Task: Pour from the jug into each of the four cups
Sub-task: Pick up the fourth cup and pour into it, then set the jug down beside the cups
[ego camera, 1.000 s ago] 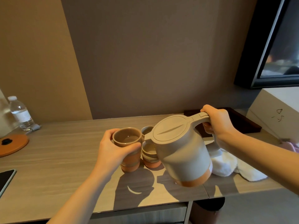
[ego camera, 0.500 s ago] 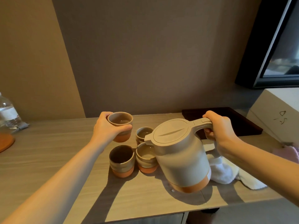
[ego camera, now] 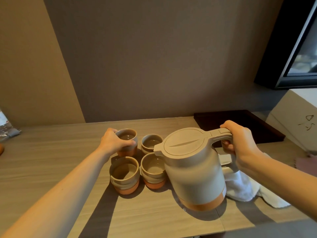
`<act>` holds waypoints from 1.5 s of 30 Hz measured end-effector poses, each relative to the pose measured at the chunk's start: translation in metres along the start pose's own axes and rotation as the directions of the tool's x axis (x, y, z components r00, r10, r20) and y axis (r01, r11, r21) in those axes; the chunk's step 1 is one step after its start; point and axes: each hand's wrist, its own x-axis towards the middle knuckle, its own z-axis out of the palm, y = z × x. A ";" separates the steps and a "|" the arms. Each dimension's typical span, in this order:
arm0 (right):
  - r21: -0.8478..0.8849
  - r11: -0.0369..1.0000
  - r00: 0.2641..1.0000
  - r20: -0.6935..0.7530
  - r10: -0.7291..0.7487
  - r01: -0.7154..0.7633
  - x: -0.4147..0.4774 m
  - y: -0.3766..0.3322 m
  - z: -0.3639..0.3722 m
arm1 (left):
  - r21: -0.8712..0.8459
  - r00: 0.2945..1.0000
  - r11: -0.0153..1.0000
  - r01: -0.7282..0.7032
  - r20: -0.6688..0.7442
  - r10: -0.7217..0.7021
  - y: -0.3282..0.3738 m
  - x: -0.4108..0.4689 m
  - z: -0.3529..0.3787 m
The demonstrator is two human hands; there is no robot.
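A beige jug (ego camera: 192,170) with an orange base and closed lid stands upright on the wooden desk (ego camera: 51,162); my right hand (ego camera: 240,143) grips its handle. Left of it, several beige-and-orange cups form a square. My left hand (ego camera: 113,143) is wrapped around the back-left cup (ego camera: 127,140), which holds liquid and rests on the desk. The back-right cup (ego camera: 151,142), front-left cup (ego camera: 124,174) and front-right cup (ego camera: 152,170) stand free, the last one touching the jug's side.
A dark tray (ego camera: 240,124) lies behind the jug by the wall. A white cloth (ego camera: 243,188) sits right of the jug. A pale box (ego camera: 295,117) and a dark-framed screen (ego camera: 295,48) are at far right. A water bottle (ego camera: 5,126) stands at far left.
My left hand carried a cup from the front of the group to the back left and lowered it onto the desk. The jug went from tilted to upright on the desk.
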 end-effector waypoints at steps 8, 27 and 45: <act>0.021 1.000 1.000 -0.010 0.008 -0.008 0.000 0.003 -0.003 | 0.034 0.998 0.998 0.050 0.022 -0.051 -0.007 -0.002 0.010; 0.110 0.994 0.999 -0.031 0.011 -0.008 -0.016 0.005 -0.018 | 0.041 0.998 0.999 -0.015 -0.062 0.017 0.018 -0.036 0.000; 0.227 0.972 0.991 -0.104 0.082 -0.056 -0.033 0.027 -0.029 | -0.504 0.916 0.859 -0.088 0.299 0.269 0.067 -0.199 0.050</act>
